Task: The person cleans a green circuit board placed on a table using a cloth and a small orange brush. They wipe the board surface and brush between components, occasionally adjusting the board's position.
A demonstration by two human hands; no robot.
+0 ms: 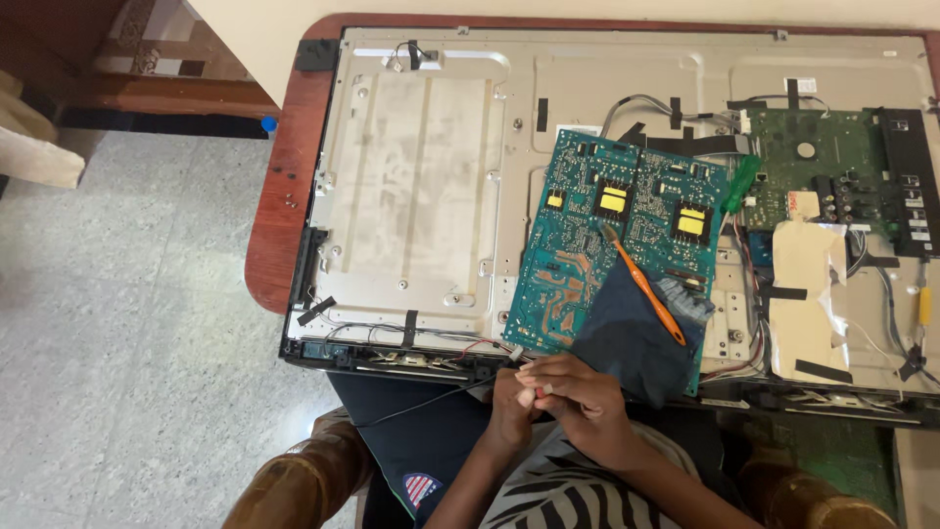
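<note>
Thin, limp wiring (490, 355) below the teal circuit board (627, 235) is pinched between left hand (511, 407) and right hand (580, 397); judged light, fragile, best gripped near its connector.

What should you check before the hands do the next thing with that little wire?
1. Both hands together at the near edge: ok. The left hand and right hand pinch something small and pale.
2. Thin black wire free of snags: cannot tell.
3. Teal circuit board resting flat on the metal back panel: ok.
4. Orange tool out of the way: ok, it lies on the dark cloth.
5. Green screwdriver within easy reach: ok, beside the board.
</note>
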